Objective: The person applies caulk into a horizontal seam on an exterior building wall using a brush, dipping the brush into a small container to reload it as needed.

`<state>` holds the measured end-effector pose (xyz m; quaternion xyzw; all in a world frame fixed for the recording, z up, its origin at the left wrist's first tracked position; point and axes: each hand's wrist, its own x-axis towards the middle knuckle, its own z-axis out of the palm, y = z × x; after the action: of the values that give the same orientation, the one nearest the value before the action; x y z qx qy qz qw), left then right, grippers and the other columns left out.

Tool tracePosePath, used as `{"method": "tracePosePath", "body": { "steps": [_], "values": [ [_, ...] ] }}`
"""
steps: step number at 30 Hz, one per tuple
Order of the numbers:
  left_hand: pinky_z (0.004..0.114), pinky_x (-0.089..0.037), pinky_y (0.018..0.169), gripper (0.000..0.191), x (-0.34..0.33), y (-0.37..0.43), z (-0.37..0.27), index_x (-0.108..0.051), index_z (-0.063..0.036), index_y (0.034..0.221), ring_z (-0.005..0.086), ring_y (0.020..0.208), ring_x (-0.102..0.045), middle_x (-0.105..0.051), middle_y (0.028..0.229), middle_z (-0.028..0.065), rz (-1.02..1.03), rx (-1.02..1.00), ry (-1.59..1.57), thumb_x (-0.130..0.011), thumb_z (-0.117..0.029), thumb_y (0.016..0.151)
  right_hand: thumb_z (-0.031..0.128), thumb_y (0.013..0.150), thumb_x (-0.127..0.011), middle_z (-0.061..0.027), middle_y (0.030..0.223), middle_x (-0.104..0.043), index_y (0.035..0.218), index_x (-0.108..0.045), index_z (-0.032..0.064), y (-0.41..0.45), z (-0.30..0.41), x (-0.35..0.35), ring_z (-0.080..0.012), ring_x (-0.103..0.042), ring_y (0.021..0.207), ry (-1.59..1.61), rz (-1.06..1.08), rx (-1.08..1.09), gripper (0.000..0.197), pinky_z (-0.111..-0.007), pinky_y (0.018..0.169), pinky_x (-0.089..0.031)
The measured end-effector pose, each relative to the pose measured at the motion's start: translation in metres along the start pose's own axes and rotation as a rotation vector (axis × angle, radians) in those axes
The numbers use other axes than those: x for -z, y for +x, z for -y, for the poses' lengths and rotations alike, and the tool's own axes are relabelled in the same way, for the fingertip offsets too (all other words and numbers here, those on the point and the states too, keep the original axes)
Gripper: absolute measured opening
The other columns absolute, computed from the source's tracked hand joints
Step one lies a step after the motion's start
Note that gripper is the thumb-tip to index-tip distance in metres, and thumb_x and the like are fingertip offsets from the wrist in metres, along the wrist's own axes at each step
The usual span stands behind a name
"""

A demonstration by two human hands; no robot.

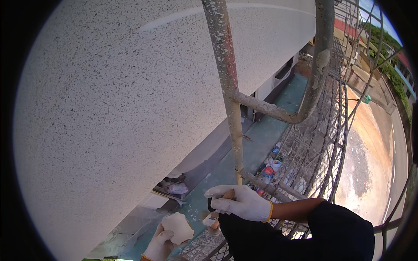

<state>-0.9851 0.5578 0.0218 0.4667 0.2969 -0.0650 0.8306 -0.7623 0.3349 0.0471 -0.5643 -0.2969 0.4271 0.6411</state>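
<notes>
My right hand (240, 202), in a white knit glove with a yellow cuff, is closed on the wooden handle of a paintbrush (211, 220) at the bottom centre. The brush's ferrule and bristles hang below the fingers. Lower left, my left hand (160, 243), gloved too, grips a small container (178, 228) with a rounded cream-white surface; what it holds cannot be told. A speckled grey-white wall (130, 98) fills the left side. A curved smooth white strip (183, 14) runs across the wall's upper part. Neither hand touches the wall.
A paint-spattered scaffold post (228, 81) stands before the wall, joined to a bent pipe (277, 112). Mesh scaffold decking (313, 146) runs along the right. Far below lie a green floor strip (254, 140), crumpled bags (269, 171), and plastic sheeting (130, 228).
</notes>
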Motion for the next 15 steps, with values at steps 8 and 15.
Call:
{"method": "tracePosePath", "body": {
  "steps": [8,15],
  "values": [
    [0.052,-0.05,0.099,0.079,0.014,-0.042,0.06,-0.031,-0.0125,0.146,0.0336,0.122,-0.054,-0.046,0.138,0.0136,-0.319,-0.252,-0.302,-0.068,-0.025,0.078,0.013,0.091,-0.064,-0.0094,0.106,-0.067,0.127,-0.054,-0.0043,0.044,-0.007,-0.058,-0.0116,-0.062,0.099,0.082,0.199,-0.098,0.04,-0.026,0.089,-0.049],
    [0.041,-0.039,0.109,0.088,0.016,-0.056,0.059,-0.02,-0.0037,0.149,0.0255,0.131,-0.044,-0.04,0.14,0.0141,-0.369,-0.387,-0.226,-0.067,-0.02,0.077,0.002,0.086,-0.065,-0.0116,0.103,-0.066,0.116,-0.06,-0.0015,0.066,0.015,-0.106,-0.0157,-0.065,0.087,-0.274,0.398,0.201,0.031,-0.03,0.079,-0.054]
  ]
}}
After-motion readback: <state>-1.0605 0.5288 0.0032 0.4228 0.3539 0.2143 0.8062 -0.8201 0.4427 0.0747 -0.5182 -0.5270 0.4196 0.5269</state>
